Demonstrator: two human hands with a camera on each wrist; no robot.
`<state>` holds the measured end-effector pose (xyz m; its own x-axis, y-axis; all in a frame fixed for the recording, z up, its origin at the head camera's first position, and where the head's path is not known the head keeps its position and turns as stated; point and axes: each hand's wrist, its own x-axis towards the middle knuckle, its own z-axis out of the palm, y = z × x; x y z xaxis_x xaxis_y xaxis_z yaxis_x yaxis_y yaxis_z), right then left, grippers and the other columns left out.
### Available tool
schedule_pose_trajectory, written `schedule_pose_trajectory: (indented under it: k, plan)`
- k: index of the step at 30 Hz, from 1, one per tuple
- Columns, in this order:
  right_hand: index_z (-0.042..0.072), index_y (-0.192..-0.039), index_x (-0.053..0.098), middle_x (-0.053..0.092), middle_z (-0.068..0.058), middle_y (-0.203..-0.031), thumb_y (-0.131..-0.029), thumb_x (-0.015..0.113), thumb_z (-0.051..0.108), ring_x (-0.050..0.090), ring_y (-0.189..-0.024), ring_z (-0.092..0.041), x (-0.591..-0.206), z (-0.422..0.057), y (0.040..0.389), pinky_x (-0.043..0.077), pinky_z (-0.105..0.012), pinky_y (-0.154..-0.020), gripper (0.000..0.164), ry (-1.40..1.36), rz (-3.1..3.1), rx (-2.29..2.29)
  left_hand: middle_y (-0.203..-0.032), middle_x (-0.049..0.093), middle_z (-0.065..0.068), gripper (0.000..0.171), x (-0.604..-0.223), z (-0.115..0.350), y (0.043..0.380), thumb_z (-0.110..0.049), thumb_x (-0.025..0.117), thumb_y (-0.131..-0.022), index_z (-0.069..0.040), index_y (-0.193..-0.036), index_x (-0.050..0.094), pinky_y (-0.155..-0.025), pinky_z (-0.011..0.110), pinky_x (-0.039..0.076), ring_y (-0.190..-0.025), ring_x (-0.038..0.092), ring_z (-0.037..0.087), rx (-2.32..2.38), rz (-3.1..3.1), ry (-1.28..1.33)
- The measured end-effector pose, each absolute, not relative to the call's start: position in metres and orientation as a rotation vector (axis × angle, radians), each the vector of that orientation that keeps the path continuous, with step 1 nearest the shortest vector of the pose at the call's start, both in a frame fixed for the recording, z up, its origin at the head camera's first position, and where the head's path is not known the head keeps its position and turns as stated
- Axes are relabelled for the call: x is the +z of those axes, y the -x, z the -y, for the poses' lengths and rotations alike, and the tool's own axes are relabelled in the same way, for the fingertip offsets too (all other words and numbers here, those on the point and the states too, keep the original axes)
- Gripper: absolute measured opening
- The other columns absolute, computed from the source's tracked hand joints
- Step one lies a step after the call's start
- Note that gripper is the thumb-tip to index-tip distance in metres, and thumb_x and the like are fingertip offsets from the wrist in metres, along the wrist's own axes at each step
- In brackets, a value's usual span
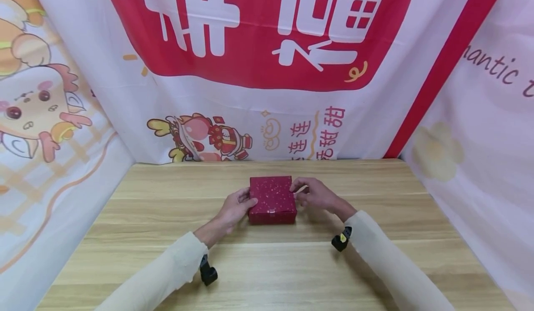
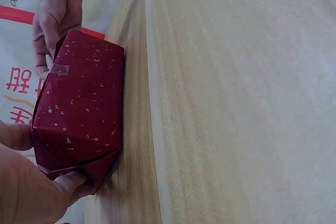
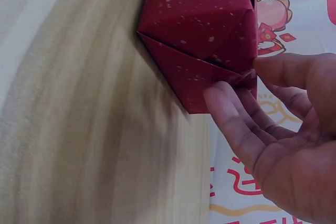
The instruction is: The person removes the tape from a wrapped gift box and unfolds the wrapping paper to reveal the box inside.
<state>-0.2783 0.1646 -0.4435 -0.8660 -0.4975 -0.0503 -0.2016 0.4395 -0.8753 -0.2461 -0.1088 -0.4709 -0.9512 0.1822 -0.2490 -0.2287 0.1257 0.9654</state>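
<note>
A dark red wrapped box (image 1: 273, 195) with light flecks lies on the wooden table. A small clear piece of tape (image 2: 59, 69) shows on its near face. My left hand (image 1: 237, 207) grips the box's left end, its thumb on the top and fingers against the folded end paper. On the other side, my right hand (image 1: 315, 194) touches the right end. Close up in the right wrist view, its fingertips (image 3: 223, 98) rest against the folded end flap (image 3: 178, 74), and another digit meets the upper edge.
The light wooden table (image 1: 271, 269) carries the box near its far half. A printed red and white cloth (image 1: 267, 98) hangs behind, and patterned cloths cover both sides. Each wrist wears a small black camera, such as the right one (image 1: 340, 241).
</note>
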Motion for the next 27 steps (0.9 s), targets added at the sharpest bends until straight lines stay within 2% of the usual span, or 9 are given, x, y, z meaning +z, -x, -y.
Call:
schedule_pose_trajectory:
  k: [3, 8, 13, 21, 24, 27]
  plan:
    - [0.001, -0.105, 0.061, 0.062, -0.019, -0.106, -0.093, 0.057, -0.005, 0.064, -0.094, -0.043, -0.4406, -0.1649, 0.2795, 0.058, -0.058, -0.078, 0.014, 0.606, -2.354, -1.408, -0.155, 0.038, 0.018, 0.065, -0.471, 0.1087, 0.246, -0.016, 0.059, -0.097, -0.007, -0.154, 0.028, -0.116, 0.044, 0.037, -0.143, 0.039, 0.034, 1.888, -2.108, 0.041]
    - [0.002, -0.117, 0.061, 0.061, -0.02, -0.114, -0.094, 0.059, -0.002, 0.065, -0.096, -0.037, -0.4409, -0.1666, 0.2801, 0.06, -0.055, -0.077, 0.024, 0.635, -2.352, -1.4, -0.155, 0.038, 0.017, 0.065, -0.4704, 0.1087, 0.2448, -0.017, 0.059, -0.097, -0.008, -0.154, 0.028, -0.117, 0.044, 0.036, -0.143, 0.039, 0.034, 1.888, -2.106, 0.039]
    - [0.006, -0.108, 0.065, 0.063, -0.016, -0.111, -0.095, 0.061, 0.003, 0.066, -0.097, -0.037, -0.4435, -0.1657, 0.2815, 0.061, -0.053, -0.075, 0.014, 0.62, -2.38, -1.382, -0.156, 0.037, 0.017, 0.065, -0.4709, 0.1082, 0.2446, -0.017, 0.058, -0.098, -0.007, -0.154, 0.028, -0.117, 0.044, 0.036, -0.143, 0.038, 0.034, 1.89, -2.103, 0.038]
    - [0.007, -0.099, 0.062, 0.062, -0.014, -0.106, -0.096, 0.058, 0.002, 0.066, -0.099, -0.042, -0.443, -0.1628, 0.2808, 0.061, -0.051, -0.073, 0.007, 0.564, -2.404, -1.342, -0.155, 0.039, 0.018, 0.064, -0.4724, 0.1071, 0.2448, -0.016, 0.058, -0.098, -0.006, -0.154, 0.029, -0.117, 0.044, 0.036, -0.143, 0.039, 0.034, 1.896, -2.104, 0.026]
    - [0.006, -0.101, 0.06, 0.061, -0.015, -0.107, -0.097, 0.056, 0.003, 0.066, -0.099, -0.043, -0.4422, -0.1625, 0.2804, 0.061, -0.053, -0.074, 0.006, 0.565, -2.397, -1.333, -0.155, 0.038, 0.018, 0.064, -0.4716, 0.107, 0.2441, -0.016, 0.058, -0.098, -0.006, -0.154, 0.028, -0.117, 0.044, 0.036, -0.143, 0.039, 0.034, 1.9, -2.101, 0.026]
    - [0.007, -0.11, 0.059, 0.059, -0.017, -0.111, -0.098, 0.056, 0.005, 0.065, -0.099, -0.045, -0.4421, -0.1628, 0.2811, 0.061, -0.053, -0.074, 0.013, 0.586, -2.396, -1.327, -0.155, 0.038, 0.017, 0.064, -0.4707, 0.1073, 0.2436, -0.016, 0.058, -0.098, -0.007, -0.154, 0.029, -0.117, 0.044, 0.036, -0.143, 0.039, 0.033, 1.905, -2.099, 0.036]
